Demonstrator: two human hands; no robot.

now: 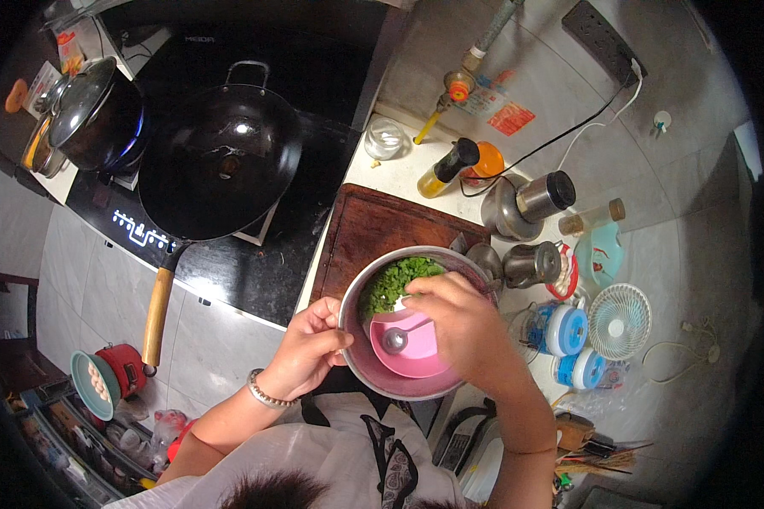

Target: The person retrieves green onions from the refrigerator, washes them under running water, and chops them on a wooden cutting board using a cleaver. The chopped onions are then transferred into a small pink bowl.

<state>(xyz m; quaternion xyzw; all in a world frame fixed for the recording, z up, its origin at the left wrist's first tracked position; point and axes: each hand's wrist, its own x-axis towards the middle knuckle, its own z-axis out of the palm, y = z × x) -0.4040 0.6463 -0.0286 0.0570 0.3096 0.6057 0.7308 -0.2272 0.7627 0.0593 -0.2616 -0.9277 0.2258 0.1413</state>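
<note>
My left hand (315,347) grips the rim of a deep metal pot (351,318) at its left side. Inside the pot lie chopped green herbs (398,280) and a pink bowl (423,340) with a metal spoon (395,340) in it. Over the pot's right side is my right hand (455,312), its fingers bent above the herbs, close to something small and white; whether they hold anything cannot be told. Part of the pink bowl is hidden behind this hand. The pot is in front of my body, overlapping the near edge of a dark wooden cutting board (388,223).
A black wok (223,165) with a wooden handle (157,312) sits on the black cooktop (248,280), left of the board. Behind it stands a lidded dark pot (102,121). Along the wall are an oil bottle (449,168), metal canisters (544,194), blue-lidded jars (566,331) and a white basket (621,321).
</note>
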